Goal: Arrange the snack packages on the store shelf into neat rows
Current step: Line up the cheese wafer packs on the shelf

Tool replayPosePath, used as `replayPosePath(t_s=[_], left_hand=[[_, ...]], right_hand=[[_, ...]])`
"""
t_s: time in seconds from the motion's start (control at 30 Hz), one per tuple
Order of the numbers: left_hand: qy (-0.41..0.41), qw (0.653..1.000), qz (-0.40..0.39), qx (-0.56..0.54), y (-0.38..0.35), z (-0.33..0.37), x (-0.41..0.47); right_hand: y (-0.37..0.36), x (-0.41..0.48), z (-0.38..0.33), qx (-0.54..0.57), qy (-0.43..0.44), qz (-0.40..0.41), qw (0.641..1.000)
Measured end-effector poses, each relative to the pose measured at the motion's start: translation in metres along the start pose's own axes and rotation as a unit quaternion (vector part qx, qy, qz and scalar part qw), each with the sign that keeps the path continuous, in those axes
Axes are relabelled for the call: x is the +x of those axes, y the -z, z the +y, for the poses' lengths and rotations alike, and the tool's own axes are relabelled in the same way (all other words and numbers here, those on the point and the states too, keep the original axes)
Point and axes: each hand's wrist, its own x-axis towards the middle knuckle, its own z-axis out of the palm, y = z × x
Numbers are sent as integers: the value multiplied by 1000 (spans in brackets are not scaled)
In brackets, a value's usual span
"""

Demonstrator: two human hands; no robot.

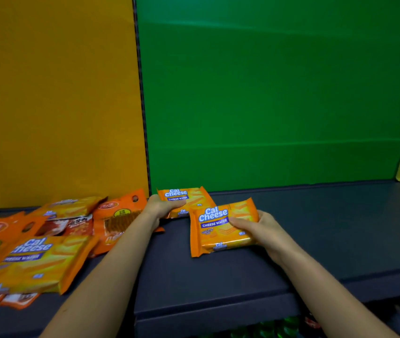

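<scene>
Head view: left hand (162,206) grips rear wafer pack (189,196), right hand (258,225) grips front pack (218,230); best squared along the back edge of the shelf (321,230).

The left hand (161,206) grips a Cal Cheese wafer pack (186,198) at the green back panel (267,93). The right hand (258,226) holds a second Cal Cheese pack (218,226) on the dark shelf (316,228). Mixed orange packs (47,240) lie at the left.
</scene>
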Motion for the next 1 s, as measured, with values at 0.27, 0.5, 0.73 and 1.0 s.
replayPosePath(t_s=[0.27, 0.5, 0.73, 1.0], left_hand=[[-9, 987, 49, 155, 0, 1, 19], [-25, 978, 46, 203, -3, 3, 26], [-35, 954, 67, 291, -6, 5, 27], [-101, 893, 115, 424, -10, 7, 15]], right_hand=[[-16, 27, -7, -361, 27, 36, 931], [-35, 33, -5, -466, 75, 36, 881], [-60, 29, -15, -519, 87, 34, 850], [-52, 25, -14, -532, 109, 54, 838]])
